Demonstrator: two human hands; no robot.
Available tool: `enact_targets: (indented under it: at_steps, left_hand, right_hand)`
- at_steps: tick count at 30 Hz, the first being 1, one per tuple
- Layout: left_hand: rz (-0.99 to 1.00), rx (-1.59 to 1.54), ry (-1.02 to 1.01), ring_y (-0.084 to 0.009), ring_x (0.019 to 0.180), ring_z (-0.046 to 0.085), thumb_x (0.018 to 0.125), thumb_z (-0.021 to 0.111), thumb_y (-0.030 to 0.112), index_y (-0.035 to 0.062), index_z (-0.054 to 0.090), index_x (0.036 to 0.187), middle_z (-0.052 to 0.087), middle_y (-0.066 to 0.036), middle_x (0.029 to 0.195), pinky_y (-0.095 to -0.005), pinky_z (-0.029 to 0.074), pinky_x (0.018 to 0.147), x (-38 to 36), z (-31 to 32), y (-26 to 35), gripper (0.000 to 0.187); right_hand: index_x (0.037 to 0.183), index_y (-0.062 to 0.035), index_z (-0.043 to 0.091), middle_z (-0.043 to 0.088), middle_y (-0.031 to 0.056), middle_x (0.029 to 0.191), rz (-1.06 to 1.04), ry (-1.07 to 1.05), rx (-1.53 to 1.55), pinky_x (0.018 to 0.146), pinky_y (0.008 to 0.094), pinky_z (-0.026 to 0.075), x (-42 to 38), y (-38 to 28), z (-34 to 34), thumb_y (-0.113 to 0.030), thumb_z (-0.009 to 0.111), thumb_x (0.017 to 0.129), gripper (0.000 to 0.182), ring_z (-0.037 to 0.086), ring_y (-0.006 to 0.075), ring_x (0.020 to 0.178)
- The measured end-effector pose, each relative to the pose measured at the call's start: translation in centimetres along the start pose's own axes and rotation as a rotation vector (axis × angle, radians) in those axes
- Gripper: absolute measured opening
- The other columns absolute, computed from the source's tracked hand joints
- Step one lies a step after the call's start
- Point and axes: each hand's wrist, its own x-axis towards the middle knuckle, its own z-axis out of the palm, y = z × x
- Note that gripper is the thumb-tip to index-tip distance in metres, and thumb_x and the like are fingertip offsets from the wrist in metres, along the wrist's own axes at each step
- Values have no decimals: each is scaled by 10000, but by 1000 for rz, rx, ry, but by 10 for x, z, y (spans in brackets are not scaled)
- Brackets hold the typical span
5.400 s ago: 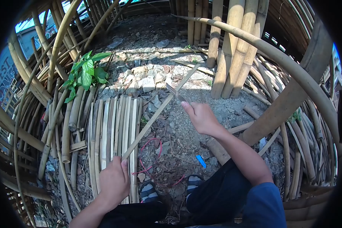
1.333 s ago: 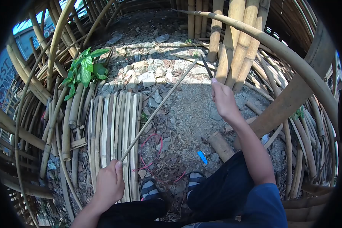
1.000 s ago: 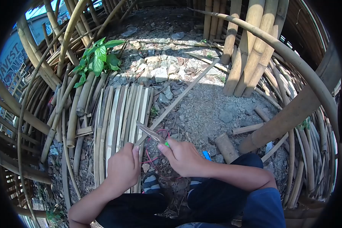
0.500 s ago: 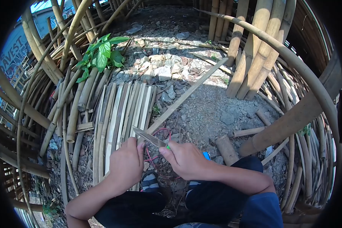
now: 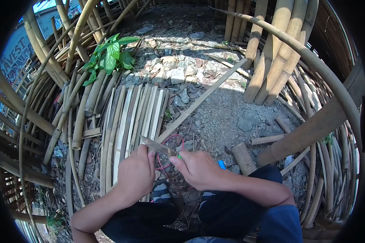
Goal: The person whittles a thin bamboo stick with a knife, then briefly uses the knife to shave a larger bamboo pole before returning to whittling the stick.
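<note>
My left hand [image 5: 136, 171] is closed around the near end of a long, flat bamboo strip [image 5: 202, 99], which slants up and away to the right. My right hand [image 5: 198, 170] grips a knife [image 5: 159, 146] by its handle; a bit of green shows beside the thumb. The blade points left and lies across the strip just beyond my left fingers. Most of the handle is hidden in my fist. Left of the strip, several split bamboo slats [image 5: 127, 121] lie side by side on the ground.
A pink cord [image 5: 182, 141] loops on the ground under the knife. Short bamboo pieces [image 5: 244, 158] and a small blue object [image 5: 222, 164] lie to the right. Thick upright bamboo poles [image 5: 280, 52] stand behind them. A leafy plant [image 5: 110, 54] grows at the upper left.
Both hands keep their grips and have barely moved. The blade has turned slightly, so less of its flat face shows. The whole view has shifted a little.
</note>
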Motion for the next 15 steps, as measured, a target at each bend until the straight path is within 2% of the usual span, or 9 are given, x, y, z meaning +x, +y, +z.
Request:
enact_targets:
  at_steps: [7, 9, 10, 13, 15]
  left_hand:
    - [25, -22, 22, -491, 750, 630, 1070, 437, 211, -36, 557, 1076, 644, -283, 830, -571, 475, 683, -1, 0, -5, 275]
    - [10, -17, 14, -491, 746, 628, 1072, 434, 214, -34, 557, 1068, 643, -282, 825, -571, 474, 681, -2, -1, -9, 277]
    - [-3, -13, 4, -491, 743, 626, 1074, 431, 217, -32, 558, 1060, 641, -281, 820, -571, 473, 680, -2, -1, -11, 280]
    - [-40, -2, -28, -493, 739, 624, 1077, 421, 224, -28, 558, 1041, 638, -280, 812, -572, 470, 681, 0, 2, -10, 289]
    - [-24, 5, -9, -493, 740, 625, 1079, 416, 228, -21, 556, 1025, 637, -280, 809, -571, 470, 680, 1, 1, -10, 290]
  right_hand:
    - [796, 16, 557, 566, 226, 590, -40, 55, -135, 551, 520, 456, 12, 20, -12, -360, 497, 1057, 461, 599, 449, 555]
    - [784, 19, 557, 556, 226, 584, 121, 124, -134, 551, 517, 449, 20, 28, -36, -354, 491, 1061, 470, 599, 450, 558]
    - [784, 2, 591, 601, 200, 568, 162, 122, -159, 573, 543, 492, 22, 37, -41, -395, 431, 1077, 519, 637, 438, 569]
    - [771, 2, 586, 595, 206, 569, 123, 181, -31, 576, 553, 486, 22, 37, -29, -386, 432, 1077, 517, 626, 443, 560]
    - [779, 7, 588, 590, 218, 574, 127, 153, -83, 574, 558, 480, 18, 24, -24, -378, 440, 1074, 507, 619, 447, 559]
